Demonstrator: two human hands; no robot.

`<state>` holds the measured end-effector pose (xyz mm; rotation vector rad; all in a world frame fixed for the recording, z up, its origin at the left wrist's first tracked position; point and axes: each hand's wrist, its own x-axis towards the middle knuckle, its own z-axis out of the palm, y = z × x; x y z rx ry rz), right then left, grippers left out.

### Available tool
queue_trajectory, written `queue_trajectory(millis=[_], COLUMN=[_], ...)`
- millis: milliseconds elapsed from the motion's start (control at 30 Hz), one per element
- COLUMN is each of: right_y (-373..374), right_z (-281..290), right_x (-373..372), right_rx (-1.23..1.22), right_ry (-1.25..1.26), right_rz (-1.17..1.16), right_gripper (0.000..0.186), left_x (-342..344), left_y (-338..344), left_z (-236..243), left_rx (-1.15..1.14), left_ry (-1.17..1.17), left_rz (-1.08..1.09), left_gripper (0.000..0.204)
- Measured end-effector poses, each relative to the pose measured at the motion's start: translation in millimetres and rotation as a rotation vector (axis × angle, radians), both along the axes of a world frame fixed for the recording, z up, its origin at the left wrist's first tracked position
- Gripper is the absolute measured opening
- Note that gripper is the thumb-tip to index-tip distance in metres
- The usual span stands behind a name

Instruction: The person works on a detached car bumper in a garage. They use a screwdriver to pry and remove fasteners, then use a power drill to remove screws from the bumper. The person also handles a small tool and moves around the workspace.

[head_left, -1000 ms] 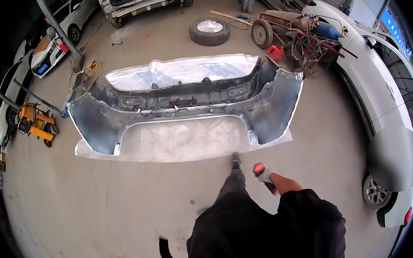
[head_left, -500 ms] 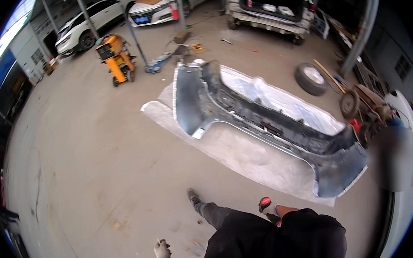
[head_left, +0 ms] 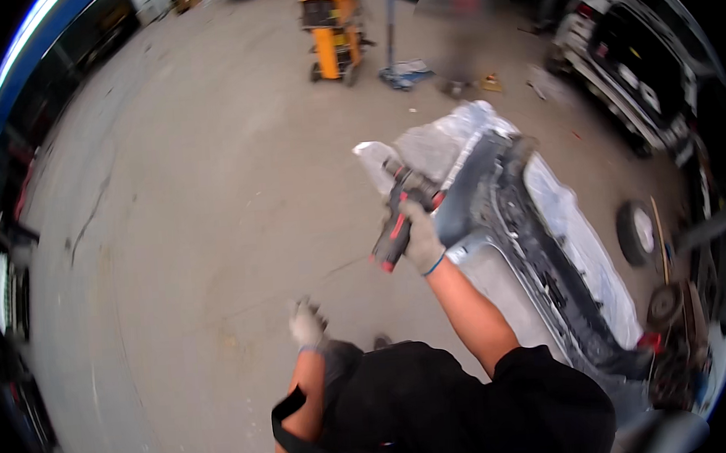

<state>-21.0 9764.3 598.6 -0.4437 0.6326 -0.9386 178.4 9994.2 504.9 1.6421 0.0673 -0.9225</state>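
Observation:
In front of me my right hand [head_left: 423, 241], in a pale work glove, grips a black and red cordless drill [head_left: 397, 214]. The drill is raised, its nose toward the far side and its foot toward the lower left. Lower and to the left, my gloved left hand [head_left: 307, 323] hangs with curled fingers, slightly blurred. What it holds, if anything, is too small to make out. A grey car bumper [head_left: 556, 276] lies inner side up on whitish plastic sheeting [head_left: 435, 147], to the right of and beyond the drill.
An orange wheeled machine [head_left: 335, 39] stands far ahead, beside a blue jack [head_left: 404, 74]. To the right are a wheel [head_left: 635, 233], a rusty wheeled cart [head_left: 668, 310] and a white car with its rear open [head_left: 621, 69]. Bare concrete floor [head_left: 169, 215] spreads to the left.
My right hand has come up and forward with the drill. The left hand has moved up and slightly right. My view has turned left, so the bumper and machine appear farther right.

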Motion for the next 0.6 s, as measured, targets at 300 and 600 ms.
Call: queue_trajectory(millis=[300, 600], right_y=[-195.9, -478.9], right_z=[127.2, 185.9], right_x=[239.2, 268.8], right_rx=[-0.141, -0.167], right_ry=[-0.045, 0.324], right_rz=[-0.043, -0.481], right_gripper=[0.033, 0.021], left_x=[133.9, 151.9], left_y=[-353.8, -675.1], left_z=[110.4, 185.3], left_rx=[-0.486, -0.217], left_ry=[0.629, 0.771], left_rz=[0.044, -0.322], left_gripper=[0.031, 0.036])
